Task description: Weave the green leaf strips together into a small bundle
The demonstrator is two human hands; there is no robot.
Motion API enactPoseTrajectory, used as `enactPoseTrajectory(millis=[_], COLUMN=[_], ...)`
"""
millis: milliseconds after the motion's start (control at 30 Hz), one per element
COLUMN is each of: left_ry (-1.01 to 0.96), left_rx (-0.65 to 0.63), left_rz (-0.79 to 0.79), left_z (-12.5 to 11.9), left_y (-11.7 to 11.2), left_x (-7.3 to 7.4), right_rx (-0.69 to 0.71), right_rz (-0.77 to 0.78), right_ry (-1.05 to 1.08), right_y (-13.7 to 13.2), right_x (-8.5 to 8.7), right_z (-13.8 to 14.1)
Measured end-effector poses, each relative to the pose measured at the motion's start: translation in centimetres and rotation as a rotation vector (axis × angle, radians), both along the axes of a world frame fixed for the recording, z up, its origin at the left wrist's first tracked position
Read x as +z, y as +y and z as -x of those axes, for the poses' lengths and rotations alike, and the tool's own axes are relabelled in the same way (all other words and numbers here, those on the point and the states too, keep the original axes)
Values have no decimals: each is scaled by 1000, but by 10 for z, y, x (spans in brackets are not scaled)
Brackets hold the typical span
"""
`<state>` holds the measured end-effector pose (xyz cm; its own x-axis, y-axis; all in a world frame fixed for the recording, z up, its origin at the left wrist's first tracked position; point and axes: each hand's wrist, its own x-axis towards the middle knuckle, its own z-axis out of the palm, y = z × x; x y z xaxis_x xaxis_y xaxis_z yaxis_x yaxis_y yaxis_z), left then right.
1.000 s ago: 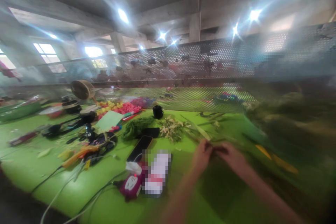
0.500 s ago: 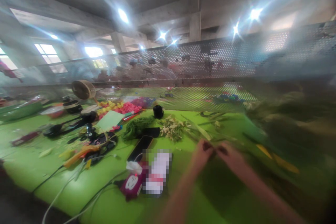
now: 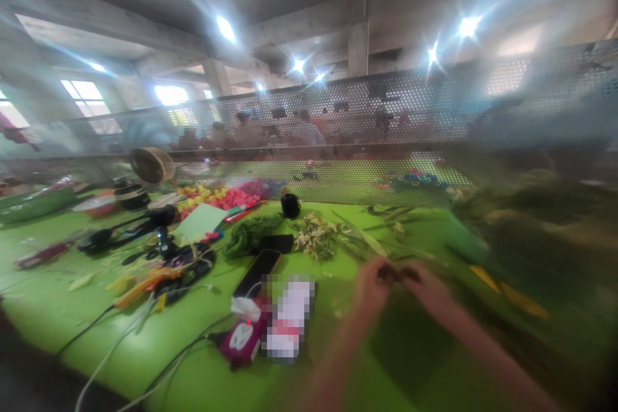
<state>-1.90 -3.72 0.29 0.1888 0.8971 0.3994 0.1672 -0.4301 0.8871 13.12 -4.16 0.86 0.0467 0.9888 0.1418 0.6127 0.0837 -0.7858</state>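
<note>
Over the green table [image 3: 58, 309], my left hand [image 3: 371, 286] and my right hand [image 3: 425, 286] meet fingertip to fingertip. Both are pinched on a small dark piece [image 3: 393, 273] held between them; it is too blurred to name. Green stems and leaves [image 3: 367, 241] lie just beyond the hands. A pile of pale cut plant bits [image 3: 316, 235] and a dark green bunch [image 3: 251, 232] sit further left.
A phone [image 3: 257, 272] lies left of my hands, next to a maroon box [image 3: 243, 340] and white cables [image 3: 111, 354]. Tools and an orange-handled item [image 3: 145, 280] clutter the left. A black cup [image 3: 290, 205] stands by the perforated metal screen [image 3: 386, 116]. Blurred greenery fills the right.
My hands have stayed together in the same place; the fingers shifted slightly around the dark piece. The view hardly moved.
</note>
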Motion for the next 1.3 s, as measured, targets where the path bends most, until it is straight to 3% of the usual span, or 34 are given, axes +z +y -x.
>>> enactPoseTrajectory(millis=[200, 400, 600, 800, 900, 1033, 1300], left_ry=[116, 180, 114, -48, -104, -111, 30], left_rx=[40, 65, 50, -135, -209, -205, -53], left_rz=[-102, -101, 38, 343, 398, 339, 138], left_z=[4, 6, 6, 7, 9, 11, 7], left_y=[-5, -3, -1, 3, 6, 5, 2], left_x=[6, 5, 7, -1, -4, 0, 7], right_rx=[17, 0, -20, -23, -21, -14, 12], right_rz=[18, 8, -46, -61, -46, -10, 44], right_ry=[30, 18, -8, 19, 53, 105, 184], right_y=[4, 4, 2, -2, -5, -5, -3], right_x=[-7, -7, -2, 6, 13, 17, 14], right_z=[-4, -7, -6, 0, 3, 4, 1])
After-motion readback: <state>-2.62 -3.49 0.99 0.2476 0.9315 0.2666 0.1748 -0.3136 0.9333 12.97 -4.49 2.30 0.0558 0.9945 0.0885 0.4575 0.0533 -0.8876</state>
